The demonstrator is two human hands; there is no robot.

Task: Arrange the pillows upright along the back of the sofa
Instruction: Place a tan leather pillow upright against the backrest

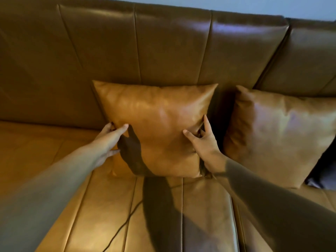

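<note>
both hands are propping the centre pillow (156,124) against the sofa back (163,48).
left hand (109,140) at 9 o'clock and right hand (205,142) at 3 are pinching its side edges, arms stretched forward; best pressing the base back evenly so it stands. second pillow (278,135) is leaning at 3.

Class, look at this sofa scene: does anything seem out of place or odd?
Yes. A thin dark cord trails loose across the seat cushion, below the middle pillow held by both hands. The pillows stand upright.
</note>
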